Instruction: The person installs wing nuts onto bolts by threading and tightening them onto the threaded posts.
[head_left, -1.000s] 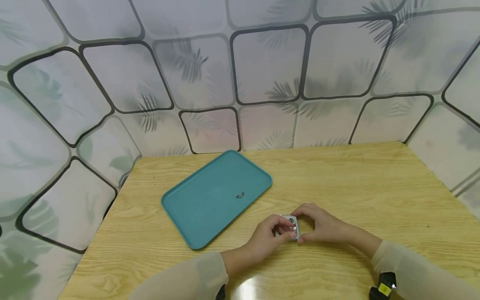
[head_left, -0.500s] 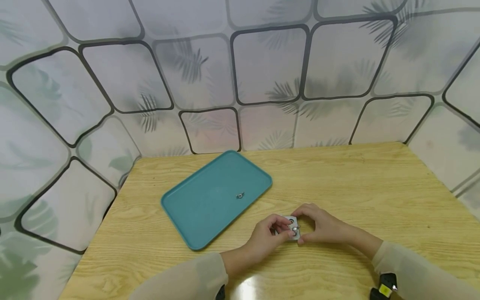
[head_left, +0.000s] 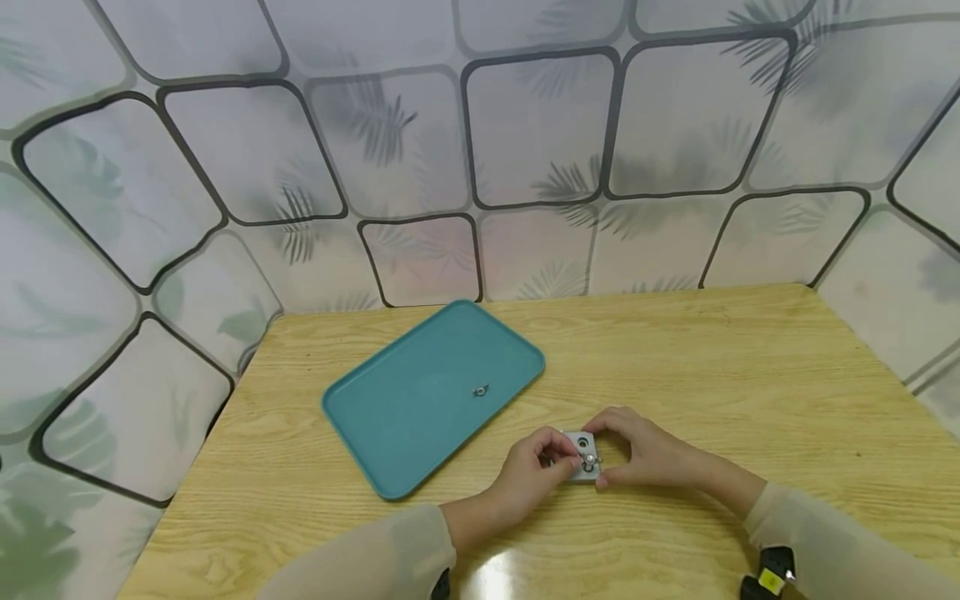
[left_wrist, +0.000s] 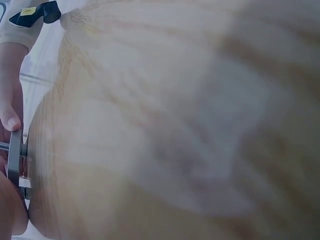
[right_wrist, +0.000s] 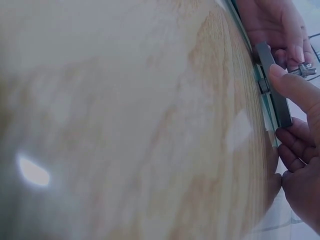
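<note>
A small grey metal plate (head_left: pixel 576 475) lies low over the wooden table, with a round hole toward its far end. A threaded bolt with a wing nut (head_left: pixel 589 459) stands up from its near half. My right hand (head_left: pixel 648 450) holds the plate's right side, thumb at the near corner and fingertips at the far one. From the left, my left hand (head_left: pixel 528 471) has thumb and index finger brought together at the wing nut. In the right wrist view a left fingertip (right_wrist: pixel 298 53) overlaps the wing nut (right_wrist: pixel 304 71). Bolt heads (left_wrist: pixel 24 192) show under the plate (left_wrist: pixel 15 157) in the left wrist view.
A teal tray (head_left: pixel 405 417) sits on the table, left of and beyond the hands. Another wing nut (head_left: pixel 481 390) lies on it near the right edge. A patterned curtain (head_left: pixel 540 133) hangs behind the wooden table (head_left: pixel 712 358).
My left thumb and fingertips have drawn back slightly to the left, baring more of the plate and wing nut. The wing nut's wings have turned. My right hand keeps its place.
</note>
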